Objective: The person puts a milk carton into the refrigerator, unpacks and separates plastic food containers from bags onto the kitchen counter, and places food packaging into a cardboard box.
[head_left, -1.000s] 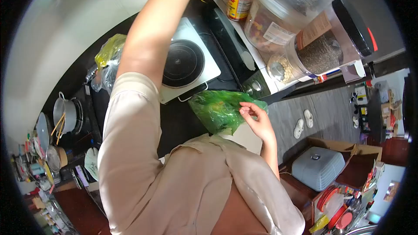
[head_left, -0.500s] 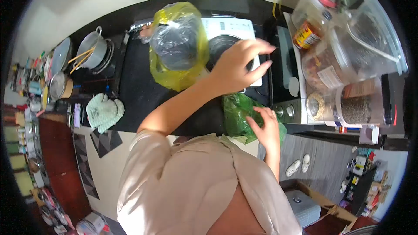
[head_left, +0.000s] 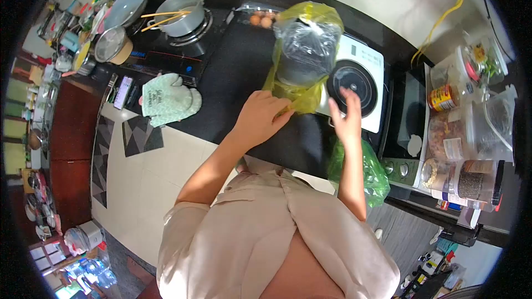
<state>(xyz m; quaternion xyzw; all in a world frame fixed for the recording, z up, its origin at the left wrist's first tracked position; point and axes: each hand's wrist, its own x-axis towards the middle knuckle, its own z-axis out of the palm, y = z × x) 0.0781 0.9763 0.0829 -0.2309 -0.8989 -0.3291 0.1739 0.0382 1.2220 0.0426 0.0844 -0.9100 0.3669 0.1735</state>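
Observation:
A yellow plastic bag surrounds a bulky item wrapped in clear plastic, which I cannot identify. My left hand pinches the bag's near edge. With fingers apart and nothing in them, my right hand hovers over the near part of a white electric cooktop with a round black plate. Below the right forearm, a crumpled green plastic bag hangs at the counter's front edge.
Brown eggs in clear packaging lie behind the bag. Leftward, a pot with chopsticks sits on a gas stove, with a green oven mitt in front. At right, jars and containers stand on an oven.
My left hand has moved left from over the cooktop to the yellow bag's edge. My right hand has left the green bag and risen over the cooktop. The camera view has turned.

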